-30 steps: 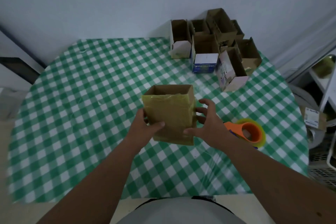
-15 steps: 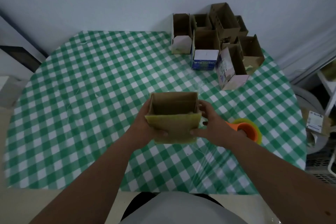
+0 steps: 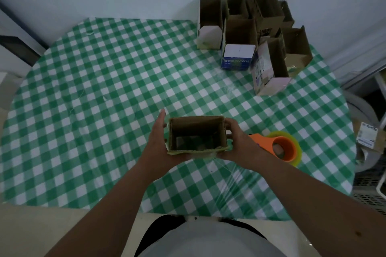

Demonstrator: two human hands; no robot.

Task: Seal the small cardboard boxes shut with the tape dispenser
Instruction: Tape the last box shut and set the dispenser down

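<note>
I hold a small brown cardboard box just above the table, its open end turned up toward me so I look down into its dark inside. Yellowish tape edges its near rim. My left hand grips its left wall, fingers stretched along the side and thumb under the near edge. On the opposite wall my right hand grips with curled fingers. The orange tape dispenser with its yellow-green roll lies on the table just right of my right hand.
A cluster of several open cardboard boxes stands at the far right of the round table with its green-checked cloth, one with a blue-and-white panel. Shelving and clutter sit beyond the table's right edge.
Both hands have tipped the box: its taped face, which faced me before, has turned down and away, and the open end now faces me. The dispenser has not moved.
</note>
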